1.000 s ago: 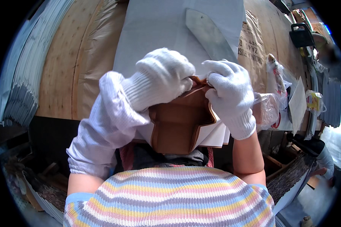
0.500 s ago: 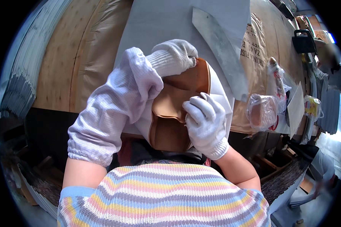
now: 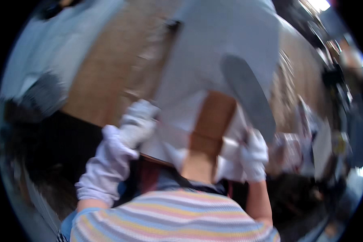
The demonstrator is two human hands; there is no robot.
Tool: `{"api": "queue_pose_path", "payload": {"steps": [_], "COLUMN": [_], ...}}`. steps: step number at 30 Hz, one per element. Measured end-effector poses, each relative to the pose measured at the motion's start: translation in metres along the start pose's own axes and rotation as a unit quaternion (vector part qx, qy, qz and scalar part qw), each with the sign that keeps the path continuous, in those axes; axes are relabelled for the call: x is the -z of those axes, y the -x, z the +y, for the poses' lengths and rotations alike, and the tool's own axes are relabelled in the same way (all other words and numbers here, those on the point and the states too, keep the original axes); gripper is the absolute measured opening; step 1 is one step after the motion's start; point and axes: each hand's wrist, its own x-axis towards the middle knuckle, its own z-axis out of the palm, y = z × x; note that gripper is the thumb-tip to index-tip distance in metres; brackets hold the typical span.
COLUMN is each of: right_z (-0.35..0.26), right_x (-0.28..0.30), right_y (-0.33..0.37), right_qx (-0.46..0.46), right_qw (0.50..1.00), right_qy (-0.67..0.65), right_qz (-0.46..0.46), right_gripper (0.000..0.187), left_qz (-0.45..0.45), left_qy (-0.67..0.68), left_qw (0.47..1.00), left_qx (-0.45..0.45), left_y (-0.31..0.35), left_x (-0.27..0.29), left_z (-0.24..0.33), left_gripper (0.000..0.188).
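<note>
A paper sack with a white outside and brown inner layers (image 3: 214, 115) lies in front of me, its brown part a strip running toward my body and its white flaps spread to both sides. My left hand (image 3: 139, 123), in a white knit glove and pale sleeve cover, is at the left edge of the white paper; motion smears its fingers. My right hand (image 3: 255, 157), gloved too, is closed at the sack's right white flap, though blurred. Just beyond it lies a long flat grey blade-shaped plate (image 3: 248, 90), rounded at the far end.
White sheeting (image 3: 213, 36) covers the middle of the table, with brown board (image 3: 105, 76) to the left. Stacked pale sheets (image 3: 60, 48) stand at far left. To the right are a clear plastic bag (image 3: 288, 151) and an upright pale panel (image 3: 322, 149).
My hands have moved apart, left toward the lower left, right to the right and nearer me. The sack has gone from a gaping mouth to a spread, flatter shape. The whole view has shifted.
</note>
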Motion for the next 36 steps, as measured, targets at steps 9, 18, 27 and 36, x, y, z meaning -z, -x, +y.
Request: {"api": "queue_pose_path", "payload": {"steps": [9,18,27,36], "right_z": [0.032,-0.050,-0.217,-0.280], "right_x": [-0.015,-0.021,-0.072,-0.120], "right_y": [0.023,-0.022,-0.145,-0.150], "right_qx": [-0.050,0.028,0.111,0.153], "right_qw": [0.992,0.991,0.950,0.951], "right_qy": [-0.113,-0.126,-0.290,-0.074], "right_qz": [0.000,0.018,0.004,-0.258], "right_gripper": [0.013,0.011,0.038,0.039], "left_qz": [-0.063,0.197,0.332,0.196], "left_qy": [0.426,-0.128,0.339,0.063], "left_qw": [0.888,0.942,0.874,0.883], "left_qx": [0.162,-0.237,0.108,0.421], "left_y": [-0.013,-0.014,0.003,-0.015], "left_x": [0.042,0.102,0.156,0.030], "left_z": [0.012,0.000,-0.273,-0.378], "left_gripper": [0.015,0.014,0.012,0.024]}}
